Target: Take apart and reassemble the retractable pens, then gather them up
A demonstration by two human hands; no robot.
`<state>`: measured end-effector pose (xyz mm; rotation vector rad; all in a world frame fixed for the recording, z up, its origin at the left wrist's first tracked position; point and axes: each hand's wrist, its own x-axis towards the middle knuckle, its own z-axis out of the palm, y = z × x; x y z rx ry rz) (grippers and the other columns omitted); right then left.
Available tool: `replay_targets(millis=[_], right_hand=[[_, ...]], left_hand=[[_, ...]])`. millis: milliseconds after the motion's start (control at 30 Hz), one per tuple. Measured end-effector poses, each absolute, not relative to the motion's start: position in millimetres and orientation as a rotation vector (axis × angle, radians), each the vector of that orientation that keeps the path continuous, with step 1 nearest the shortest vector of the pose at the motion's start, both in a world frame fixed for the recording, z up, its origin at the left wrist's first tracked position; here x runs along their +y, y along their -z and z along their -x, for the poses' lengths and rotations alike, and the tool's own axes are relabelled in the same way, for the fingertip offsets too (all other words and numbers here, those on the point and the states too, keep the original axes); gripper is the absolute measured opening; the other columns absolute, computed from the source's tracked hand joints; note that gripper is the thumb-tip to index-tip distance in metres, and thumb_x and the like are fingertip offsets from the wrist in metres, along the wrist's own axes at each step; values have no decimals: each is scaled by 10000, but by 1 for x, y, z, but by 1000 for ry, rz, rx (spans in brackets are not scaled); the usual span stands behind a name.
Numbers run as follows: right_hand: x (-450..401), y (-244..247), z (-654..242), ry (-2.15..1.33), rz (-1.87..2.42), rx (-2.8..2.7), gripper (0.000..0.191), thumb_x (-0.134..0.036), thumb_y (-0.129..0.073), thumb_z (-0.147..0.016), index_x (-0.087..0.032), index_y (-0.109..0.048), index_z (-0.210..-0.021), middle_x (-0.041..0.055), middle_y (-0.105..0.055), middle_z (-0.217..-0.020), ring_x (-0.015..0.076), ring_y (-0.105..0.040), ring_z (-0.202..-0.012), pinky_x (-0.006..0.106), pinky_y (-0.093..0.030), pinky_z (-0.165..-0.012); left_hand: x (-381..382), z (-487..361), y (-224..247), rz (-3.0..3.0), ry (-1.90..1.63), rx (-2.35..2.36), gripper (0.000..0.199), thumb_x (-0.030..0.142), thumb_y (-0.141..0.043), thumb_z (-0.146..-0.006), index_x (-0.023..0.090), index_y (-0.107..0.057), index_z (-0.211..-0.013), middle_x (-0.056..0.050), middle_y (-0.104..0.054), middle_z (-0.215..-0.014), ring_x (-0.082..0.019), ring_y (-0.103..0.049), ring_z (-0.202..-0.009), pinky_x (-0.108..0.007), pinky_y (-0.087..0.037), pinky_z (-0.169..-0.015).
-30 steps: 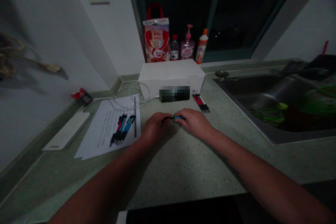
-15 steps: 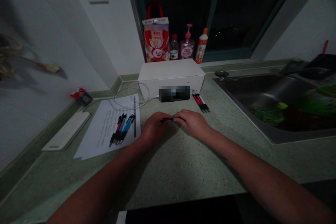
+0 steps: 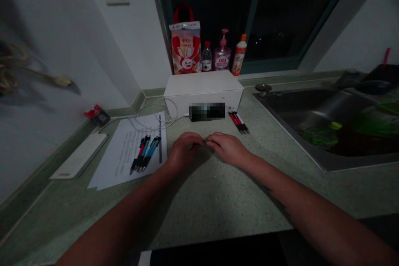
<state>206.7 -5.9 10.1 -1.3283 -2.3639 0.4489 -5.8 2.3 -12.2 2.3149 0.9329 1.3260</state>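
On the countertop [image 3: 218,199], left hand [image 3: 185,151], right hand [image 3: 228,148], both gripping a blue pen [image 3: 205,142]

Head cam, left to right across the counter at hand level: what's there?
white flat slab → printed paper sheets → left hand → blue pen → right hand → stainless steel sink

A blue pen [image 3: 205,142] sits nearly hidden between my fingers [image 3: 216,138], only a sliver of its barrel showing at twelve o'clock; the rest is too covered to tell.
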Motion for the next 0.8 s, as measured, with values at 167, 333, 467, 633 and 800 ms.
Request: replay_targets(millis=[167,333,467,633,800], right_hand=[[-6,-9,-206,-520,1366,-2287,207,-278,-609,-1000,-212,-684,-1182,70,-753,-1096,223,-700,-965,321,-473,-809],[-6,-6,-208,-516,1347,-2279,162,-277,-600,-1005,-209,-700,-1113,59,-757,-1034,204,-692,-924,306,-461,-791],[-4,-6,-208,-497,1318,-2339,249,-298,-511,-1056,-198,-738,-1085,76,-750,-1058,206,-687,-956,311,-466,-821],[-2,-8,-209,-443,1335,-2304,250,-311,-527,-1055,-199,-743,-1114,81,-746,-1062,208,-687,-973,313,-476,-840],[0,-6,-211,-421,1333,-2319,245,-318,-541,-1053,-206,-746,-1127,79,-744,-1061,212,-689,-974,316,-478,-834]], left_hand=[[3,7,12,-2304,-1335,955,164,99,-670,-911,235,-743,-856,-35,-759,-897,-182,-714,-868,-342,-595,-811],[2,7,12,-2272,-1336,957,175,94,-664,-911,238,-745,-851,-32,-758,-910,-183,-711,-885,-338,-585,-826],[-1,5,10,-2230,-1278,1008,132,118,-679,-891,232,-747,-896,-32,-760,-938,-183,-709,-913,-337,-579,-863],[-3,6,6,-2008,-1177,1279,182,295,-681,-920,217,-727,-1077,-47,-773,-1003,-193,-724,-876,-334,-597,-811],[1,9,7,-2021,-1167,1273,82,262,-669,-915,219,-738,-904,-22,-769,-906,-178,-709,-800,-328,-591,-788]])
